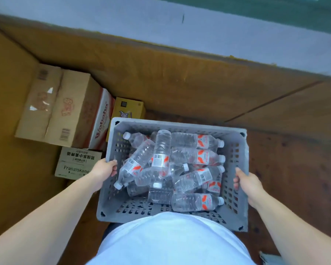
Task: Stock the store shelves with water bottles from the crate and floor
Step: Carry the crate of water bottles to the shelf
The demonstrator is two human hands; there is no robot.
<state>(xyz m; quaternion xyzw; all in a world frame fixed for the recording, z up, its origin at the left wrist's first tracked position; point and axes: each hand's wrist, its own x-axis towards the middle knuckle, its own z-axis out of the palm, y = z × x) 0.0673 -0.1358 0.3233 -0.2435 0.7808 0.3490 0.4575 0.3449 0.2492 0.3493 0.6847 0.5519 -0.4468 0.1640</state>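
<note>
While between two hands (103, 169) (249, 182), one crate (180, 124)

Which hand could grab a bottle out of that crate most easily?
Probably the left hand: it grips the crate rim right beside a slanted bottle, while the right hand faces only caps. Both grip the crate, so set it down first.

The floor (294, 169) is brown, reddish and mottled on the right of the frame. At centre left a large cardboard carton (55, 106) with red print lies on it. Just right of that stands a yellow box (129, 108), partly hidden by the crate (180, 125). Below the carton sits a small box (76, 162) printed "Franziskane".
</note>
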